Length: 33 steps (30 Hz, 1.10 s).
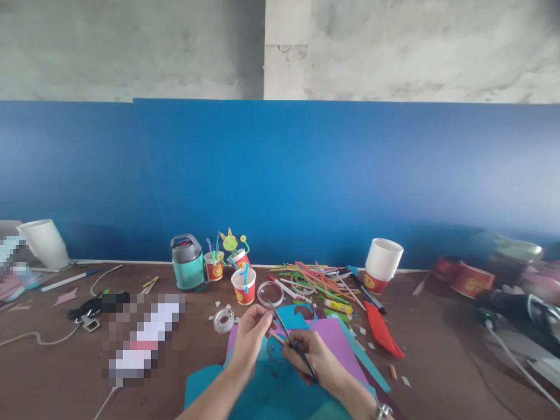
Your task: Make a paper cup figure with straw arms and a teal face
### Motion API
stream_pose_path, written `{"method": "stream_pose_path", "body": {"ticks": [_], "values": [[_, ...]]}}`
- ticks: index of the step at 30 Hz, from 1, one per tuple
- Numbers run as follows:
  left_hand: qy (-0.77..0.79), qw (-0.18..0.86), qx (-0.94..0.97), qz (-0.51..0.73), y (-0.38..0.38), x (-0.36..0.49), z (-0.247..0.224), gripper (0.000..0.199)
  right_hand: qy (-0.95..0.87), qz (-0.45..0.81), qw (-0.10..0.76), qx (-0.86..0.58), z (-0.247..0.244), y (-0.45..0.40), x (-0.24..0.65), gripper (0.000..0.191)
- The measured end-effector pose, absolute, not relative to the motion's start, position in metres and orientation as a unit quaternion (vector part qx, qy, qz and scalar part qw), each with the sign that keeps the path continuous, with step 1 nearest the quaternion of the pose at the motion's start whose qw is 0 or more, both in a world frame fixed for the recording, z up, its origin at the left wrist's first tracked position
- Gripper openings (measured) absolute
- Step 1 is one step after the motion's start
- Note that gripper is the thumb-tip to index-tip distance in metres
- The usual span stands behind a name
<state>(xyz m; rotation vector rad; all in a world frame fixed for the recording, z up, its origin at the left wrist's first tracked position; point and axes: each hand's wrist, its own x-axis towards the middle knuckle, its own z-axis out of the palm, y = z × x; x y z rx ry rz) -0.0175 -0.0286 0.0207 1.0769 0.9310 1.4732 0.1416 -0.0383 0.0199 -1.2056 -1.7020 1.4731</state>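
Observation:
My right hand (312, 353) is closed around the black handles of a pair of scissors (283, 322). The blades point up and away, just beside the fingertips of my left hand (252, 335). Thumb and fingers of that left hand are pinched together; whatever is between them is too small to make out. Beneath both hands lie blue paper sheets (262, 388) over a purple sheet (339, 341). A roll of clear tape (224, 319) rests left of my left hand. A red-and-white paper cup (244, 287) with a blue strip on it stands beyond.
Behind are a teal flask (188, 268), decorated cups (214, 267), a pile of coloured sticks (310, 280), a yellow glue stick (338, 307) and stacked white cups (383, 262). A red piece (381, 329) lies right. A blue partition (280, 181) closes off the back.

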Motion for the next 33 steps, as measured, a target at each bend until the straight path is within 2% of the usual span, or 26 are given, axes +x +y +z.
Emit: {"method": "stream_pose_path", "body": {"ticks": [2, 4, 6, 7, 9, 13, 17, 22, 33], "values": [[0.389, 0.511, 0.455, 0.617, -0.028, -0.018, 0.02, 0.033, -0.634, 0.551, 0.305, -0.449, 0.02, -0.035, 0.144, 0.034], [0.406, 0.5, 0.466, 0.607, -0.028, -0.019, 0.02, 0.028, -0.63, 0.508, 0.363, -0.461, 0.018, -0.029, 0.149, 0.03], [0.433, 0.484, 0.492, 0.58, -0.028, -0.019, 0.019, 0.018, -0.631, 0.396, 0.438, -0.502, 0.015, -0.023, 0.154, 0.023], [0.448, 0.475, 0.509, 0.561, -0.028, -0.019, 0.019, 0.013, -0.636, 0.332, 0.45, -0.532, 0.014, -0.02, 0.157, 0.022], [0.471, 0.451, 0.547, 0.525, -0.029, -0.019, 0.018, 0.006, -0.66, 0.231, 0.425, -0.575, 0.011, -0.017, 0.162, 0.028], [0.496, 0.419, 0.599, 0.468, -0.034, -0.017, 0.02, 0.013, -0.741, 0.143, 0.303, -0.583, 0.009, -0.017, 0.163, 0.045], [0.508, 0.401, 0.624, 0.437, -0.037, -0.016, 0.02, 0.019, -0.768, 0.108, 0.25, -0.58, 0.011, -0.019, 0.161, 0.049], [0.506, 0.349, 0.627, 0.478, -0.035, -0.016, 0.015, 0.015, -0.747, 0.132, 0.256, -0.599, 0.014, -0.018, 0.162, 0.045], [0.516, 0.334, 0.604, 0.507, -0.029, -0.017, 0.009, 0.008, -0.753, 0.166, 0.233, -0.593, 0.011, -0.02, 0.161, 0.048]]}}
